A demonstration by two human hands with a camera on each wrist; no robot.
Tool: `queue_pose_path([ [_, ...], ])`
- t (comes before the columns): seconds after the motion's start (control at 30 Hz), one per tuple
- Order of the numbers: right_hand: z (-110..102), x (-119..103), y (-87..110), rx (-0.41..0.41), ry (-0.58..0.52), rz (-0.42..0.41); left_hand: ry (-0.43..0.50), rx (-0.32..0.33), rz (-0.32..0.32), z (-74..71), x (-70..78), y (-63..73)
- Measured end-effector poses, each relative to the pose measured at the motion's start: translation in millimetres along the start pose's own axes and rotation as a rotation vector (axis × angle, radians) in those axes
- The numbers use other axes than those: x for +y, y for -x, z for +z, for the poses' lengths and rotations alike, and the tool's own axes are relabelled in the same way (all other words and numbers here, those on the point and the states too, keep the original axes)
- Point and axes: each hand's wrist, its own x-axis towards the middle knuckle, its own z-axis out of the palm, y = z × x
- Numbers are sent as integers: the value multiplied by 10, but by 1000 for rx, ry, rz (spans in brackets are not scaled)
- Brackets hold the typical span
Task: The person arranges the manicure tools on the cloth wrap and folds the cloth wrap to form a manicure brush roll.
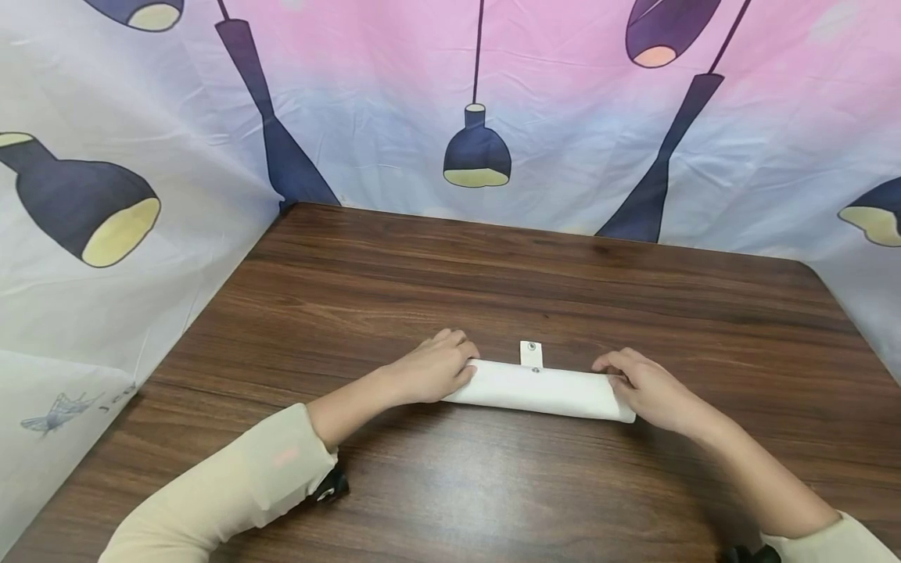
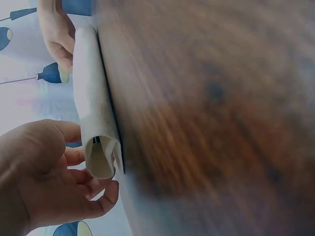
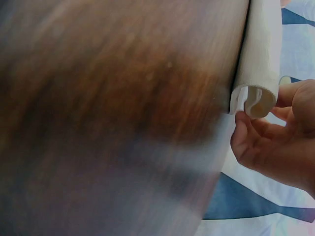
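Note:
A white fabric roll (image 1: pixel 542 389) lies crosswise on the table. A short tab (image 1: pixel 531 354) with a metal snap sticks out from its far side, and another snap sits on the roll beside it. My left hand (image 1: pixel 432 367) holds the roll's left end, thumb on the near side and fingers curled behind. At the right end, my right hand (image 1: pixel 651 395) holds the roll between thumb and fingers. Both ends are hollow; folded layers show inside the right end in the right wrist view, where fingertips (image 3: pixel 240 132) touch its edge.
The dark wood-grain table (image 1: pixel 450 289) reaches back to a hanging cloth (image 1: pixel 394 133) printed with lamps, which also runs along the left side. Black straps (image 1: pixel 331 485) are partly visible by the cream sleeves (image 1: pixel 246 469).

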Motion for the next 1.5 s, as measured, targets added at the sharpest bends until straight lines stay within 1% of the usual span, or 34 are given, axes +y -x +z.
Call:
queue_pose_path([
  [0.07,3,18,-16,-5,-10,14,-22,20,13,-1,10,0],
  [0.13,2,32,-27,-21,-22,32,-60,64,53,2,24,-12],
  [0.2,0,40,-40,-34,-28,33,-108,114,118,12,47,-26],
  [0.27,-5,32,-58,-37,-14,19,-160,152,201,25,84,-39],
  [0.33,-15,6,-85,-31,9,3,-207,160,272,42,128,-46],
  [0.37,-21,-11,-102,-25,25,-5,-226,153,299,52,151,-46],
  [0.43,-30,-54,-145,-13,48,-20,-261,132,327,61,200,-42],
  [0.5,-34,-103,-202,-5,60,-38,-281,119,326,63,239,-38],
  [0.67,18,-216,-396,-18,65,-87,-267,100,291,48,290,-51],
  [0.87,78,-319,-633,-87,81,-101,-253,79,267,41,316,-71],
  [0.97,114,-352,-714,-126,74,-110,-252,74,258,36,331,-70],
  [1.03,137,-369,-750,-135,78,-116,-253,67,250,30,339,-67],
  [1.13,153,-395,-773,-127,76,-113,-249,54,239,19,348,-58],
  [1.3,142,-434,-743,-49,61,-111,-235,45,235,11,350,-52],
  [1.4,122,-452,-701,-7,44,-143,-234,53,245,11,346,-55],
  [1.5,103,-471,-648,1,26,-186,-236,60,255,11,340,-56],
])
